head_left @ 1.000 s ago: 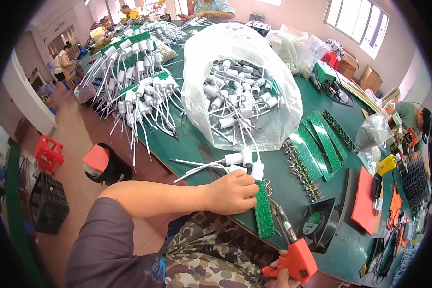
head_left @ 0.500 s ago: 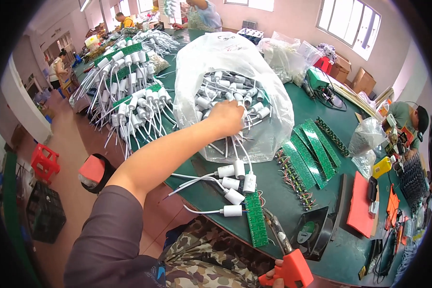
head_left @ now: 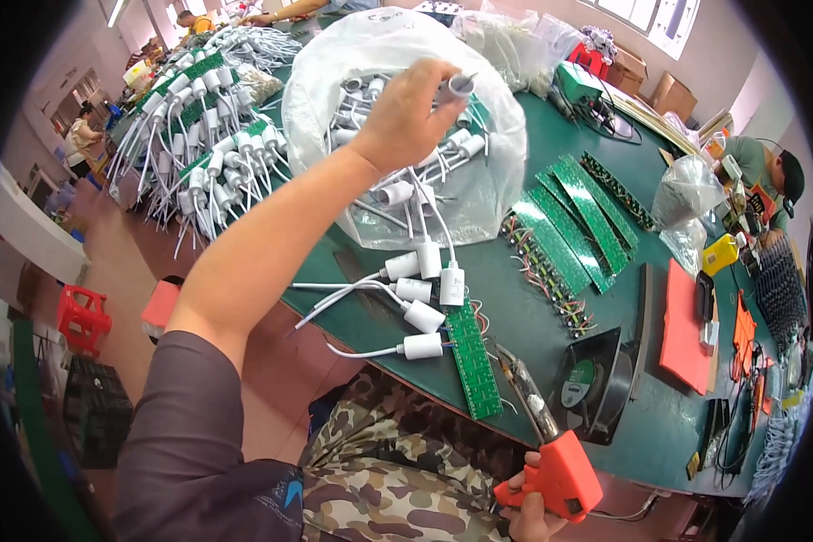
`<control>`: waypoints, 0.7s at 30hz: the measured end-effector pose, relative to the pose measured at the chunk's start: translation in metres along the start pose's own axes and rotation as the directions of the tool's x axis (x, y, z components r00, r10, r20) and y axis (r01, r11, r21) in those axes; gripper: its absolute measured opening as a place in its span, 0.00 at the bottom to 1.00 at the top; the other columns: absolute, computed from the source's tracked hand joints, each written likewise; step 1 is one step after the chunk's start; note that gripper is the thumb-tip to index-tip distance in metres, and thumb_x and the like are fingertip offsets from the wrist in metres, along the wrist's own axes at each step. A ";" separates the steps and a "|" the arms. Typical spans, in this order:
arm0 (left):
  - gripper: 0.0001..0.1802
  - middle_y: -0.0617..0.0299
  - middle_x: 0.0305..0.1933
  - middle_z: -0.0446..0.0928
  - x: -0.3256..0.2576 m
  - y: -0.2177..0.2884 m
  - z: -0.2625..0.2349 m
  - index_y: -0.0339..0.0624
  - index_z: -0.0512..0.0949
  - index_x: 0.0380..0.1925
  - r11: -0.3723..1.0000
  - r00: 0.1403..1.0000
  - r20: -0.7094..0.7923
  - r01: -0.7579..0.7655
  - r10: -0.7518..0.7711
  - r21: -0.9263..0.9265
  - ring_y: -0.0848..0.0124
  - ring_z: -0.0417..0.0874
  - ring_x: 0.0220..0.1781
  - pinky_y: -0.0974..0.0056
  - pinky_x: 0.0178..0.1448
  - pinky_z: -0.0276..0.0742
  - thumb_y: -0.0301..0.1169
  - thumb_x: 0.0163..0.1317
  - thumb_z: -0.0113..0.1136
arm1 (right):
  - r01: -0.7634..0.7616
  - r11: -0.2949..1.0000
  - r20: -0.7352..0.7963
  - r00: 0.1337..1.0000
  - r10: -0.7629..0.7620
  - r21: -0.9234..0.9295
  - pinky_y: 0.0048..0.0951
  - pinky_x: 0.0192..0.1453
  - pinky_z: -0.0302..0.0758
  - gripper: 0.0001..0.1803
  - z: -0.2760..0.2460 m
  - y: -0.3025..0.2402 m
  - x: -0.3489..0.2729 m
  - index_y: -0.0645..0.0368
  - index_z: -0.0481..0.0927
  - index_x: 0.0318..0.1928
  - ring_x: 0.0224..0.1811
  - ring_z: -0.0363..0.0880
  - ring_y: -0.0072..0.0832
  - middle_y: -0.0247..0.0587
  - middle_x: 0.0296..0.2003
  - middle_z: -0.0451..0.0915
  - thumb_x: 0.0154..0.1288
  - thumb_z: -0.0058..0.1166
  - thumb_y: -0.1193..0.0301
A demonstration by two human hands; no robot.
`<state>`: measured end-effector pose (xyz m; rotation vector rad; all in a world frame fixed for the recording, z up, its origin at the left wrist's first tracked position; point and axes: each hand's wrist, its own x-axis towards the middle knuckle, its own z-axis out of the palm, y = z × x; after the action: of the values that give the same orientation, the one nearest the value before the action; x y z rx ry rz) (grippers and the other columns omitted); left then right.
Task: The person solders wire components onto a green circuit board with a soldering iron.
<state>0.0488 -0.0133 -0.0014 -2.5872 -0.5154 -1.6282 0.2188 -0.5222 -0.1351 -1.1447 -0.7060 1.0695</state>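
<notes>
Clock centred on the view. Left hand point(head_left: 411, 113) at 12, over the mouth of the clear plastic bag point(head_left: 506, 185); grip closed around one white cylinder point(head_left: 462, 86), round end showing past the fingers. Right hand point(head_left: 531, 517) at 5, grip wrapped on the handle of a red pistol-shaped tool point(head_left: 562, 479); metal barrel points toward 11, just beside the green board strip point(head_left: 475, 366).

Handling, judged: cylinder looks light, rigid, smooth, maybe slightly slippery; take it round the body, not by the wire, since the joint probably tears easily. Board strip likely light, stiff, brittle: hold by long edges. Tool seems heavier; handle only, barrel may be hot.

Materials: cylinders matte white, wires thin and bendy; a wired cylinder point(head_left: 422, 347) lies at the strip's 10 side. Bag thin, wrinkled, glossy. Tool body smooth, barrel scuffed. More green boards point(head_left: 571, 237), flat, long, shiny, at 2 to 3 on the dark green table point(head_left: 506, 312). Tangled white bundle point(head_left: 230, 163) at 10.
</notes>
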 end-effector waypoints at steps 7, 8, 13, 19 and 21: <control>0.26 0.55 0.45 0.79 0.014 0.128 -0.061 0.43 0.77 0.51 0.897 0.896 -0.046 -0.439 0.442 0.054 0.55 0.83 0.41 0.56 0.41 0.83 0.19 0.51 0.73 | 0.100 0.992 -0.020 0.995 -0.102 -0.075 0.31 0.47 0.81 0.35 0.002 -0.002 -0.005 0.64 0.68 0.72 0.48 0.82 0.28 0.48 0.66 0.76 0.70 0.66 0.65; 0.23 0.54 0.42 0.77 -0.009 0.145 -0.065 0.42 0.78 0.51 0.933 0.932 0.063 -0.360 0.358 0.023 0.56 0.82 0.39 0.56 0.37 0.83 0.23 0.53 0.72 | 0.061 0.998 -0.050 0.997 -0.061 0.009 0.32 0.47 0.81 0.36 -0.001 -0.001 -0.005 0.64 0.67 0.73 0.48 0.81 0.28 0.48 0.65 0.76 0.70 0.67 0.65; 0.23 0.58 0.37 0.77 -0.121 0.201 -0.072 0.39 0.81 0.50 0.973 0.790 0.612 0.118 0.030 -0.200 0.59 0.81 0.35 0.55 0.38 0.79 0.27 0.52 0.73 | 0.013 0.999 -0.075 0.997 -0.011 0.037 0.32 0.47 0.81 0.37 0.000 -0.002 -0.003 0.64 0.67 0.73 0.47 0.81 0.27 0.47 0.65 0.76 0.70 0.67 0.63; 0.19 0.61 0.38 0.73 -0.153 0.208 -0.058 0.46 0.84 0.46 0.999 0.838 0.544 0.030 -0.048 0.042 0.61 0.77 0.39 0.57 0.41 0.71 0.28 0.52 0.71 | 0.176 0.972 -0.147 0.969 -0.199 -0.158 0.32 0.44 0.83 0.34 0.003 0.001 -0.001 0.70 0.71 0.65 0.40 0.83 0.29 0.56 0.58 0.80 0.69 0.66 0.58; 0.19 0.62 0.39 0.73 -0.155 0.208 -0.055 0.47 0.84 0.47 0.999 0.832 0.554 0.019 -0.038 0.041 0.61 0.77 0.41 0.57 0.42 0.70 0.29 0.51 0.71 | 0.159 0.973 -0.136 0.974 -0.182 -0.164 0.31 0.44 0.83 0.36 0.005 -0.002 -0.001 0.70 0.71 0.65 0.41 0.83 0.29 0.56 0.58 0.80 0.69 0.66 0.55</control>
<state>0.0018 -0.2605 -0.0844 -3.0200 -0.5938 -0.8227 0.2143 -0.5216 -0.1313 -1.2571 -0.7622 0.7852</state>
